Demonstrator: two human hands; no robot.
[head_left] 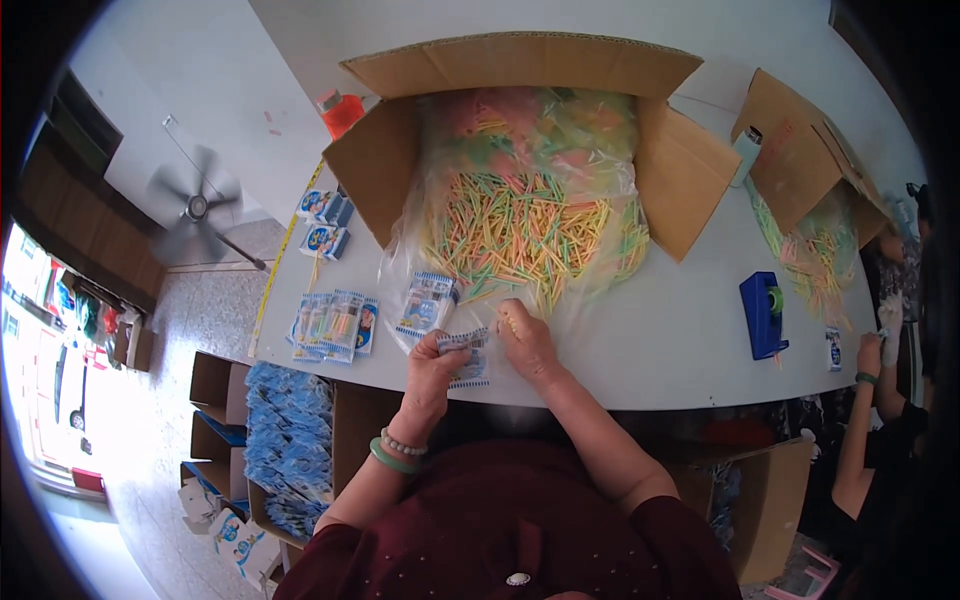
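Note:
My left hand (432, 375) pinches a small clear packet (470, 367) with blue print, just over the table's near edge. Close beside it, my right hand (530, 345) is closed, with a few short pastel sticks (512, 324) showing between the fingers. Beyond both hands, a large heap of loose pink, green and yellow sticks (520, 230) spills from a clear plastic bag inside an open cardboard box (520, 62). A stack of flat blue-printed packets (426, 302) lies just past my left hand. Farther left are several packets filled with sticks (338, 325).
Small blue-and-white boxes (325, 241) and a red bottle (341, 113) stand at the left. A blue tape dispenser (765, 315) sits at the right. Below the table's left edge is a carton of blue packets (290, 440). A co-worker's hand (870, 355) is at far right.

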